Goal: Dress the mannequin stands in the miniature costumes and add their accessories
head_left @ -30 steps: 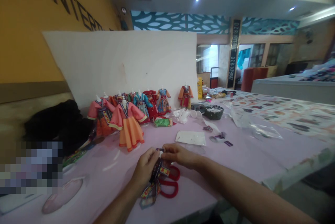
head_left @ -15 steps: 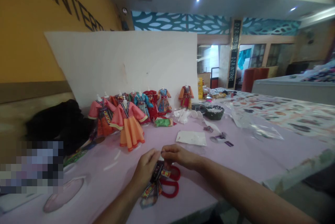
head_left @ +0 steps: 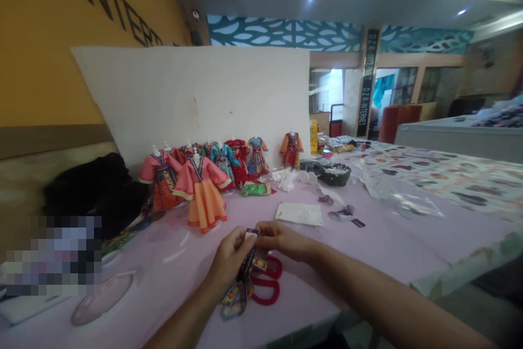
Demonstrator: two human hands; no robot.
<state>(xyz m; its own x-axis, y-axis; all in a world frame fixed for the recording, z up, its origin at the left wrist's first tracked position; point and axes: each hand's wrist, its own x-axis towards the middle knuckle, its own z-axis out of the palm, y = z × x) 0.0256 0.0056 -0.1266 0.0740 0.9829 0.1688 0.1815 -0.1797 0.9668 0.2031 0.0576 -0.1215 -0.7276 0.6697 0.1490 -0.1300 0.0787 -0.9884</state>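
My left fingers [head_left: 239, 243] and right fingers [head_left: 267, 232] press in from either side, pinching the top end of a woven patterned ribbon [head_left: 245, 278]. The ribbon falls toward six o'clock, over red-handled scissors [head_left: 265, 283] on the pink surface [head_left: 163, 283]. A white paper sheet [head_left: 298, 213] lies at one o'clock, an orange doll's dress [head_left: 202, 196] at eleven.

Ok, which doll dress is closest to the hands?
The peach dress with the flared orange skirt, standing forward of the row. The others sit further back from the left hand and right hand, which pinch a patterned woven band.
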